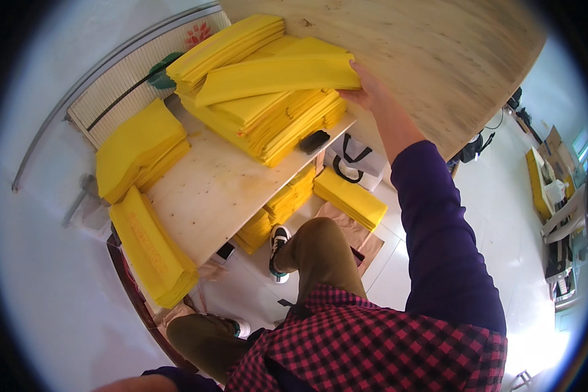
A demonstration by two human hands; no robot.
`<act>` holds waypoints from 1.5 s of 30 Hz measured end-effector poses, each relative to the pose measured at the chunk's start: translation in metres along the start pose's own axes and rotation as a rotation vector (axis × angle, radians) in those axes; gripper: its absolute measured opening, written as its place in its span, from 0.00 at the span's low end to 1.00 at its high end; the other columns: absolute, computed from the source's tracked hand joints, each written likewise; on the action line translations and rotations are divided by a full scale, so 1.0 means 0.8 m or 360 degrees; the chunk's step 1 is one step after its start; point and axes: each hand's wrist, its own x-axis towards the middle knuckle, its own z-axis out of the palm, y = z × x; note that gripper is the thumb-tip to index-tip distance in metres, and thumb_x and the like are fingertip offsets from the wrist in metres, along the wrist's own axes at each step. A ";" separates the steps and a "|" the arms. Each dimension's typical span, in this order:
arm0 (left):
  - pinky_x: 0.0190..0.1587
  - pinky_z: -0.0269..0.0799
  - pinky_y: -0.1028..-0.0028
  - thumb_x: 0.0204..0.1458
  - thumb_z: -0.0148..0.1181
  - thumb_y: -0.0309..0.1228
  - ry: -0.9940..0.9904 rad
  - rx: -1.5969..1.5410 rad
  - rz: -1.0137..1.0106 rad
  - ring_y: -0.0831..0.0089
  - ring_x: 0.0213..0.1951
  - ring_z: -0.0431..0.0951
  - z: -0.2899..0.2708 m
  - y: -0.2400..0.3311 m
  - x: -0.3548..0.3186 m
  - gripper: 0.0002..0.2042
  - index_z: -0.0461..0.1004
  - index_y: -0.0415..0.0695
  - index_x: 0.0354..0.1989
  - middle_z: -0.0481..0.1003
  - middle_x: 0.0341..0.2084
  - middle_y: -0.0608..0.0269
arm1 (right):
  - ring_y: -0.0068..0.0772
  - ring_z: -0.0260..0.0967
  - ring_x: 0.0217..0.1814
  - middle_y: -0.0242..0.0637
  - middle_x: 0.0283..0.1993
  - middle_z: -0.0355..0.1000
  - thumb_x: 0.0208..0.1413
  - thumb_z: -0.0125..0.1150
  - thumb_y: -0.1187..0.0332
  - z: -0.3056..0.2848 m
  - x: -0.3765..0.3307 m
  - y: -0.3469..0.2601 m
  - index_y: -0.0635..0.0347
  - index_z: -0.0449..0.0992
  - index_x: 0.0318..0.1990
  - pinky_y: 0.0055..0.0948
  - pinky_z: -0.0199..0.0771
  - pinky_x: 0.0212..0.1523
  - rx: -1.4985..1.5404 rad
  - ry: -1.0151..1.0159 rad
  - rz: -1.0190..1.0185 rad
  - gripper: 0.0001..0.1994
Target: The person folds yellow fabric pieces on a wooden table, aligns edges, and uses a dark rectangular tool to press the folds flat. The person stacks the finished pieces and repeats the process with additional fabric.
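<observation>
Right hand (pixel 366 86): pinching the folded yellow piece (pixel 274 78) atop the stack (pixel 271 138)
Long axis: running left from this nearer hand
Left hand (pixel 137 384): barely showing, cannot tell grip

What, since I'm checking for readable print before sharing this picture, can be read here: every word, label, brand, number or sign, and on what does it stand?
No text can be read.
Lower-left yellow stack: faint orange marks on its top, too blurred to read.
Ribbed panel: a red flower shape, with no lettering that I can make out.
Folded yellow piece in the right hand: no print visible.
</observation>
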 end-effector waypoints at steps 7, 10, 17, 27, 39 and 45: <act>0.67 0.32 0.50 0.59 0.34 0.42 0.0083 0.0340 -0.0375 0.56 0.67 0.47 -0.002 -0.014 -0.048 0.27 0.52 0.35 0.63 0.53 0.63 0.46 | 0.33 0.70 0.47 0.37 0.48 0.70 0.56 0.58 0.67 0.000 0.017 0.014 0.57 0.70 0.48 0.31 0.75 0.46 0.0107 0.0048 0.0055 0.13; 0.66 0.38 0.52 0.58 0.36 0.40 0.0052 0.0331 -0.0814 0.53 0.66 0.48 0.012 -0.036 -0.095 0.27 0.51 0.32 0.62 0.52 0.63 0.43 | 0.32 0.71 0.45 0.37 0.46 0.71 0.57 0.56 0.67 -0.003 0.003 0.019 0.59 0.70 0.47 0.30 0.77 0.42 0.0120 -0.0057 -0.0070 0.12; 0.64 0.49 0.62 0.60 0.38 0.41 0.0051 -0.0265 -0.2149 0.59 0.63 0.55 0.034 -0.093 -0.183 0.26 0.54 0.36 0.62 0.58 0.61 0.49 | 0.31 0.72 0.43 0.38 0.45 0.71 0.59 0.53 0.68 -0.007 -0.040 0.020 0.61 0.68 0.48 0.27 0.79 0.38 0.0181 -0.0117 -0.0276 0.12; 0.62 0.54 0.57 0.59 0.43 0.49 0.0170 -0.1127 -0.3312 0.50 0.61 0.57 0.112 -0.190 -0.252 0.33 0.51 0.33 0.62 0.57 0.59 0.41 | 0.28 0.72 0.45 0.36 0.47 0.71 0.60 0.51 0.67 -0.058 -0.112 0.059 0.62 0.66 0.51 0.25 0.76 0.42 0.0382 -0.0203 -0.0157 0.14; 0.54 0.64 0.62 0.58 0.47 0.48 -0.0280 -0.1199 -0.3312 0.61 0.48 0.71 0.188 -0.255 -0.245 0.26 0.65 0.38 0.54 0.71 0.48 0.56 | 0.28 0.73 0.42 0.37 0.44 0.73 0.59 0.52 0.68 -0.096 -0.112 0.103 0.64 0.68 0.48 0.26 0.75 0.43 0.0372 -0.0369 -0.0215 0.13; 0.50 0.68 0.69 0.56 0.51 0.48 -0.0362 -0.0941 -0.3426 0.68 0.47 0.73 0.211 -0.263 -0.228 0.24 0.67 0.40 0.52 0.73 0.46 0.59 | 0.27 0.73 0.41 0.38 0.44 0.73 0.59 0.52 0.68 -0.107 -0.099 0.115 0.64 0.68 0.48 0.27 0.75 0.43 0.0432 -0.0294 -0.0142 0.13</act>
